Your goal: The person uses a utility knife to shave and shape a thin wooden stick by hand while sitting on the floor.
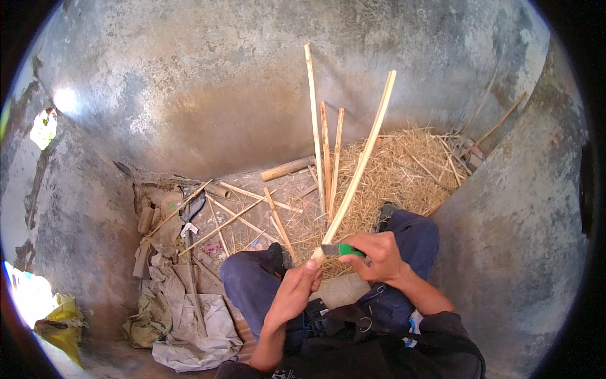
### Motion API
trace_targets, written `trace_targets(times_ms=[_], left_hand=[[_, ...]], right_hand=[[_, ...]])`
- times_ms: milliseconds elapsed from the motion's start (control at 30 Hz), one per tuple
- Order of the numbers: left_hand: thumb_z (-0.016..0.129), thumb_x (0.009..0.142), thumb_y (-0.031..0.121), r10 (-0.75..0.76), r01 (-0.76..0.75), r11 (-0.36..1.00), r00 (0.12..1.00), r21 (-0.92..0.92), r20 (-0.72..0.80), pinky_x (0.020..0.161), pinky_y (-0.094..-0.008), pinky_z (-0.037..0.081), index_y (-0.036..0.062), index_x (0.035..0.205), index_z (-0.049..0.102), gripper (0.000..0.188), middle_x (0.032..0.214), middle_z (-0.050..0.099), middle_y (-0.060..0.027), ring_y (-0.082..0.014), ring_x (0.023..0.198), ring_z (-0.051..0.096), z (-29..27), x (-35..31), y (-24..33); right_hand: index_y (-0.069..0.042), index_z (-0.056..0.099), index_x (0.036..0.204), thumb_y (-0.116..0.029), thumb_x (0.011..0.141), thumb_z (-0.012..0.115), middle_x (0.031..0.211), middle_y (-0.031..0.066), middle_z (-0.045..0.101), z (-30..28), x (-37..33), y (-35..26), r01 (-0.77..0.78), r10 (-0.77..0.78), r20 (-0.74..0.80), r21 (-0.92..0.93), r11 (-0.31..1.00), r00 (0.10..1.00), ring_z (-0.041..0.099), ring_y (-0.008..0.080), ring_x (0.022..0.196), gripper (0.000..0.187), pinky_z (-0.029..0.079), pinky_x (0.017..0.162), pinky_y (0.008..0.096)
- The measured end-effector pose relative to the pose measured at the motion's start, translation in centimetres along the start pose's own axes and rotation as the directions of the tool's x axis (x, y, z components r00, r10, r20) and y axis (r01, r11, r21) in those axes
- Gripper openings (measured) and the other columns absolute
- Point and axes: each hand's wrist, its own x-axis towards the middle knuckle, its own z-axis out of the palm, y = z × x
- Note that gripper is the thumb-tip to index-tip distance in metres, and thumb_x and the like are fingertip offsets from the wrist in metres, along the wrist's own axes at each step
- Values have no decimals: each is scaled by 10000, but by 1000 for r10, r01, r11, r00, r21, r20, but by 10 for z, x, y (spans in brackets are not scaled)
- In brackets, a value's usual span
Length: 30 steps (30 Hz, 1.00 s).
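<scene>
A long pale bamboo strip (363, 164) slants up and away from my lap. Near its lower end, my left hand (295, 292) is closed round it, thumb on top. In my right hand (377, 258) is a green-handled knife (351, 250), its short blade lying against the strip just above my left thumb. My right fingers wrap the handle and hide part of it. Beyond the strip, a tall thin stick (314, 120) and two shorter sticks (326, 145) lean against the wall.
Shavings (413, 161) heap at the far right by the concrete wall (214, 82). Loose sticks (233, 218) and a bamboo tube (287, 168) lie on the floor. Crumpled sacking (196, 331) is at my left. My bent legs (252, 284) flank the work.
</scene>
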Motion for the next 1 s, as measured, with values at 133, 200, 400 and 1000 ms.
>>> trace_targets(times_ms=[133, 200, 400, 1000], left_hand=[[341, 1197, 483, 6, -4, 996, 1000, 93, -23, 612, -341, 370, 23, 853, 493, 594, 703, 439, -16, -152, 655, 408, 6, 1, 8], [336, 1197, 483, 37, -32, 993, 998, 115, -48, 611, -350, 375, 18, 847, 492, 602, 691, 438, -27, -160, 649, 411, 10, 1, 11], [323, 1199, 478, 61, -57, 992, 997, 114, -41, 606, -364, 377, 11, 843, 487, 609, 676, 432, -33, -169, 634, 404, 10, 2, 12], [303, 1204, 472, 44, -44, 994, 999, 102, 0, 604, -323, 353, 49, 836, 461, 583, 722, 396, 15, -118, 657, 365, 0, -16, 1]], right_hand=[[-67, 760, 1019, -334, 939, 820, 813, 104, 738, 8, 0, -3, 27, -27, -7, 20, 999, 1000, 733, 313, 666, 285, 561, 573, 398], [-65, 760, 1012, -338, 943, 816, 807, 98, 735, 6, 0, -3, 26, -26, -13, 2, 1000, 1000, 731, 309, 659, 287, 558, 566, 393], [-72, 761, 980, -360, 943, 813, 799, 86, 732, -1, 5, -8, 50, -51, -9, -97, 994, 999, 730, 289, 645, 295, 554, 546, 378], [-55, 784, 990, -368, 979, 776, 783, 108, 752, -13, 13, 22, 27, -108, -258, -302, 953, 960, 723, 272, 609, 313, 538, 528, 370]])
